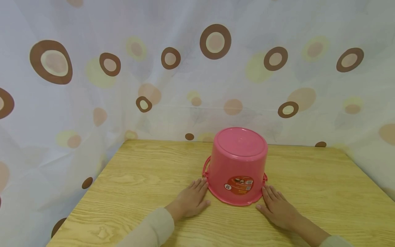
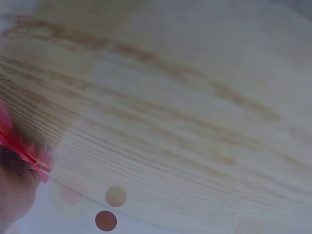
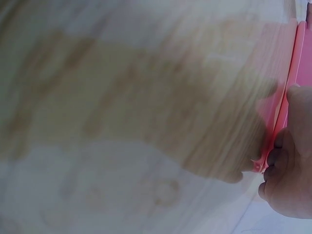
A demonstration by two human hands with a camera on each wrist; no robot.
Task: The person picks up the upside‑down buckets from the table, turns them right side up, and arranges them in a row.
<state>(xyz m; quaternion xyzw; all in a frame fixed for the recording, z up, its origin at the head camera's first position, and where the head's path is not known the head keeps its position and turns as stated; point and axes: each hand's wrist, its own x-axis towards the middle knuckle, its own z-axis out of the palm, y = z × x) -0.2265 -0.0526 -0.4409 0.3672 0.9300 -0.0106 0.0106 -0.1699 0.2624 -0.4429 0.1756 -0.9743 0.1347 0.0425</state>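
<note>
A pink plastic bucket [image 1: 237,168] stands upside down on the wooden table, its base facing up and its rim on the tabletop. An orange label [image 1: 242,185] is on its near side. The bucket's handle [image 1: 206,166] shows at its left side. My left hand [image 1: 192,199] lies with straight fingers, fingertips right at the rim on the left. On the other side my right hand [image 1: 277,207] has its straight fingers at the rim. In the right wrist view the pink rim [image 3: 287,92] runs beside the right hand; the left wrist view catches only a corner of the bucket.
The wooden table [image 1: 148,168] has light grain and reaches back to a white curtain [image 1: 185,82] with brown and peach circles. The same cloth hangs along the left and right sides.
</note>
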